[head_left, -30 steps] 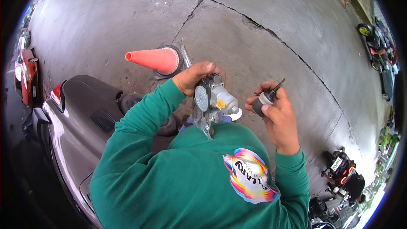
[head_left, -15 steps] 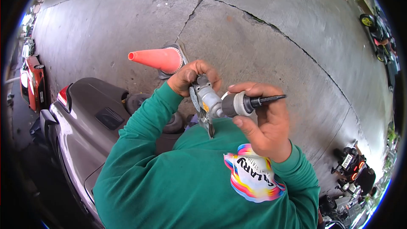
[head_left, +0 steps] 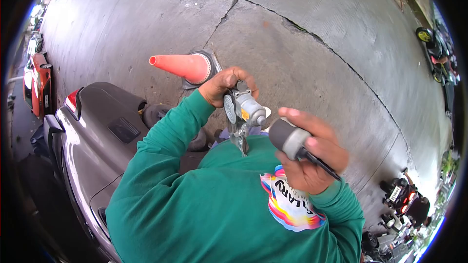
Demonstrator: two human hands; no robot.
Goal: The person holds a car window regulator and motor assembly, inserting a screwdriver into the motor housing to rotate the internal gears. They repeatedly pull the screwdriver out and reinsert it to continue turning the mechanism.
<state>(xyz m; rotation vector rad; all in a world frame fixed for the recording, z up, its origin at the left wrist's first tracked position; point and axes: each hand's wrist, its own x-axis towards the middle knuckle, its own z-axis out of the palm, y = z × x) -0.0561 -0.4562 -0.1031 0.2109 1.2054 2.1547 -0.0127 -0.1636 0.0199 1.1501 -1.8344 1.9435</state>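
My left hand (head_left: 228, 85) is closed around the top of a silver electric motor (head_left: 250, 109) with a yellow label. The motor sits on a metal bracket (head_left: 239, 141) with a round plate, hanging in front of the green shirt. To its right, my right hand (head_left: 317, 158) grips what looks like a short, thick-handled screwdriver (head_left: 287, 136), dark grey with a light grey band. Its black shaft points down and right, partly behind the fingers. The handle end faces the motor with a gap between them.
An orange traffic cone (head_left: 183, 66) stands on the cracked concrete floor (head_left: 292, 58) beyond my left hand. A grey-brown car body (head_left: 102, 131) lies close on the left. A red car (head_left: 41, 85) is farther left, and motorcycles (head_left: 404, 197) stand at the right.
My right hand has drawn the screwdriver away from the motor, right and down, and tilted its shaft downward. My left hand and the motor have shifted slightly right.
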